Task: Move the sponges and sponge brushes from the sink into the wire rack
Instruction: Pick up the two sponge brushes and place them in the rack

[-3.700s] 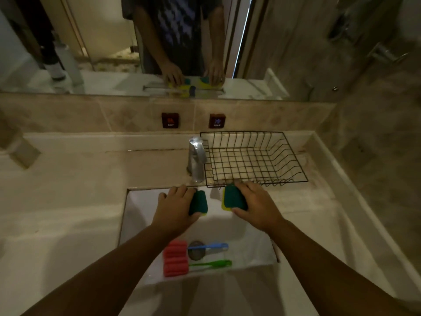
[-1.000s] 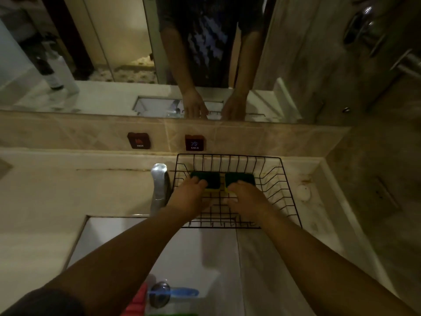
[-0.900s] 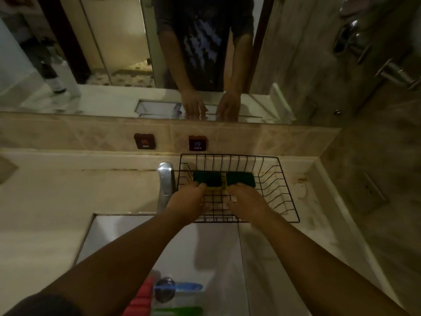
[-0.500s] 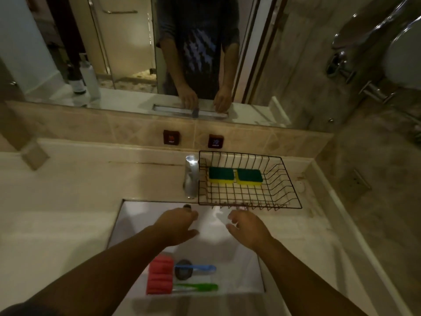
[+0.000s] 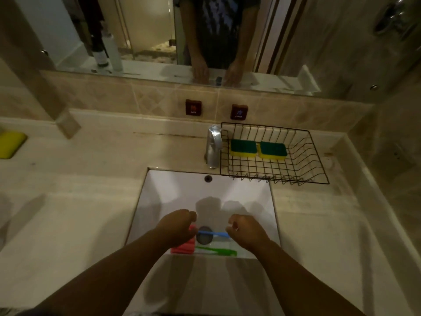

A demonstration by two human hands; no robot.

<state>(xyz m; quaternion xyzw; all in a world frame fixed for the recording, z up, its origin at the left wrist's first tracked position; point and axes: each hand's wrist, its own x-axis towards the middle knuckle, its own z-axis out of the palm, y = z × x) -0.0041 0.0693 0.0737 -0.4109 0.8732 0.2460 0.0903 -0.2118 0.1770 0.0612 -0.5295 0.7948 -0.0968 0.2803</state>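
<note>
Two green-topped yellow sponges (image 5: 243, 147) (image 5: 273, 149) lie side by side at the back of the black wire rack (image 5: 319, 156), on the counter right of the tap. Two sponge brushes lie across the bottom of the white sink (image 5: 205, 195): red sponge heads (image 5: 184, 247) on the left, one blue handle (image 5: 215, 234) over the drain, one green handle (image 5: 216, 250) nearer me. My left hand (image 5: 178, 228) is curled over the upper red head. My right hand (image 5: 247, 232) is curled with its fingertips at the blue handle's right end. Whether either hand grips is hidden.
A chrome tap (image 5: 213, 147) stands between the sink and the rack's left side. Hot and cold buttons (image 5: 193, 107) (image 5: 239, 112) sit on the tiled back wall under a mirror. A yellow object (image 5: 10, 144) lies far left. A side wall bounds the counter on the right.
Both sponges were set down in the rack and let go. My hands then drew back and dropped into the sink, down onto the two brushes.
</note>
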